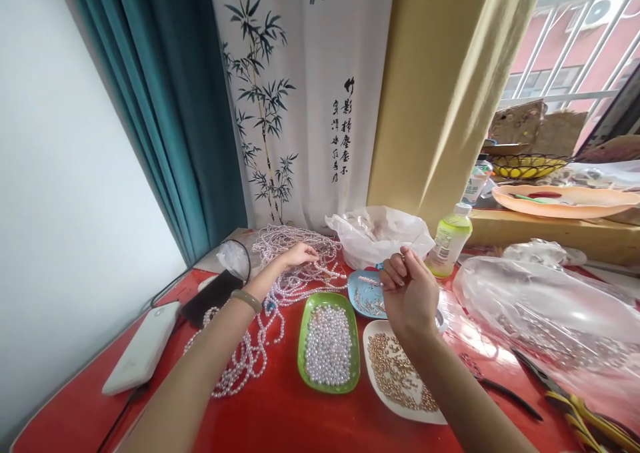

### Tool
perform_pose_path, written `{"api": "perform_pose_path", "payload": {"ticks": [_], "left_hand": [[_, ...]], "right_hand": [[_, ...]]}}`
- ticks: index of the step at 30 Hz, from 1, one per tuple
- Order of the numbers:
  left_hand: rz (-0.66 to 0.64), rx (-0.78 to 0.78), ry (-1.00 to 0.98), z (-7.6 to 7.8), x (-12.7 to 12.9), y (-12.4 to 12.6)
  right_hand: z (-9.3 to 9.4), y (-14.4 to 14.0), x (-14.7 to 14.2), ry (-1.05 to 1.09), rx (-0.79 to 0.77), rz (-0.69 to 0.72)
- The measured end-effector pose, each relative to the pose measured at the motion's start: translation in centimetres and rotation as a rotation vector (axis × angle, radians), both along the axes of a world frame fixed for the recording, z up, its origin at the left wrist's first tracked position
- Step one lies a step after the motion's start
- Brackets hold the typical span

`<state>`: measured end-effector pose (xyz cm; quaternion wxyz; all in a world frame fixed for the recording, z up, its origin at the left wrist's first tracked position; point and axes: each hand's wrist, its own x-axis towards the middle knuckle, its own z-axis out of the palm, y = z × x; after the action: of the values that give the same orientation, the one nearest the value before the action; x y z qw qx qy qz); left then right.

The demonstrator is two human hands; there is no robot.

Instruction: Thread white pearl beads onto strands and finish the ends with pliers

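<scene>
left hand (301, 254): is hovering by the pearl strands (286, 286), fingers bending, grip unclear | right hand (407, 276): is pinching thumb against fingers near the blue tray (352, 294), anything held too small to tell | pearl strands: are lying heaped on the desk (280, 419) | loose pearls (328, 346): are filling the green tray (302, 346), beside gold beads (387, 366)

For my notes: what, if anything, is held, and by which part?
The right hand is pinched, the left hand loosely curled; whether either holds anything cannot be told.
</scene>
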<state>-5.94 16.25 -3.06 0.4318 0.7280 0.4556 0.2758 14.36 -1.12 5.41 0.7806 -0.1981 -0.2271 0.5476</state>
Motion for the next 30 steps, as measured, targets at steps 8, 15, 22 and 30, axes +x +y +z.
{"api": "perform_pose_path", "payload": {"ticks": [8,15,22,30], "left_hand": [[-0.001,0.076,0.006,-0.3,0.1,-1.2],[0.318,0.28,0.041,-1.3,0.7,-2.6],[0.424,0.024,-0.172,-1.0,2.8,-5.0],[0.421,-0.305,-0.495,-1.0,5.5,-4.1]], "right_hand": [[-1.3,-2.6,-0.3,0.173,-0.255,0.266],[-2.5,-5.3,-2.2,0.386,-0.47,0.431],[-5.3,-5.2,-4.6,0.417,-0.526,0.509],[-5.8,-5.6,-6.4,0.405,-0.55,0.516]]}}
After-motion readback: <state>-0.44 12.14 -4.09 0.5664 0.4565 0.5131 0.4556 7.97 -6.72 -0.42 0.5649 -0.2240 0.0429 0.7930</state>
